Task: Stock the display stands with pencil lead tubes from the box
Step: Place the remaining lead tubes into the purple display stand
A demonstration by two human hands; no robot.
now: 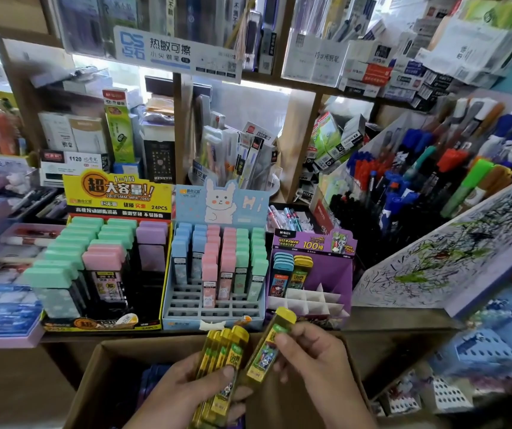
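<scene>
Your open cardboard box (94, 379) stands below the shelf edge. Above it, your left hand (186, 394) curls around a bundle of flat, translucent yellow lead tubes (220, 363). Your right hand (313, 363) pinches a single yellow tube (267, 351), tilted cap-up just below the purple display stand (338, 277). The stand's white card grid holds blue- and yellow-capped tubes (292, 275) in its rear-left cells.

Left hand (186, 385) gripping bundle of yellow tubes (220, 360), right hand (313, 357) pinching single yellow tube (268, 348), above cardboard box (100, 382), before purple stand (326, 274)
</scene>
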